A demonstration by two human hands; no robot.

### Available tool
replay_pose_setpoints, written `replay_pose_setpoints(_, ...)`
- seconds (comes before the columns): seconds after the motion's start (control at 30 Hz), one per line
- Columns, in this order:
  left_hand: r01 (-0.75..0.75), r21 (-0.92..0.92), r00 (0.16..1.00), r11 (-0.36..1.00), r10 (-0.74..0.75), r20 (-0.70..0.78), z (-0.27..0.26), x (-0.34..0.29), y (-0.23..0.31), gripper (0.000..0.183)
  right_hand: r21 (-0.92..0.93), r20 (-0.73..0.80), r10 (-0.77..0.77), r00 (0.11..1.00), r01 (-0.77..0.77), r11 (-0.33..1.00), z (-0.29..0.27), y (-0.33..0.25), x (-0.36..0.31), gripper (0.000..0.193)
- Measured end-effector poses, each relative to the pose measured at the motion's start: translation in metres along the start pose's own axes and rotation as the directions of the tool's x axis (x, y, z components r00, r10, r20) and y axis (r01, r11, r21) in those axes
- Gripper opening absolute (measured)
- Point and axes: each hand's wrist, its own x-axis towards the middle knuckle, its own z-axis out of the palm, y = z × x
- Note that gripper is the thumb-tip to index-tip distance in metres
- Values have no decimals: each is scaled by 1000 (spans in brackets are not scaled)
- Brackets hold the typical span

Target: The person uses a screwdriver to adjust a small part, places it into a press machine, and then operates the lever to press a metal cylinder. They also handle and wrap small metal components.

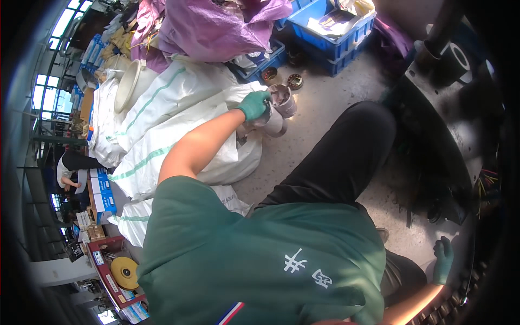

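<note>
My left hand (254,105), in a green glove, reaches out over the white sacks. Its fingers are closed at the rim of a grey metal cylinder (275,125), which tilts above the floor. Right beside it stands another open-topped metal cylinder (284,102) with greyish contents. Two small round metal parts (295,82) lie on the floor just beyond. Low at the right, my right hand (443,261), also gloved in green, is held away from my body beside a dark machine edge; its fingers are stretched and nothing shows in them.
Large white woven sacks (184,119) with green stripes fill the left side. A purple sack (216,30) and stacked blue crates (330,40) stand at the far side. Dark machinery (441,103) borders the right. Another person (67,170) is at the far left.
</note>
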Motion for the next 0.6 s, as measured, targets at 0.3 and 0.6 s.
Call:
replay_pose_setpoints(0.3, 141, -98, 988, 985, -146, -44, 205, 72, 17, 21, -21, 32, -17, 999, 18, 1000, 25, -29, 33, 41)
replay_pose_setpoints(0.6, -119, 19, 968, 993, 120, -221, 208, 56, 19, 22, -194, 34, -425, 905, 423, 885, 60, -141, 79, 36)
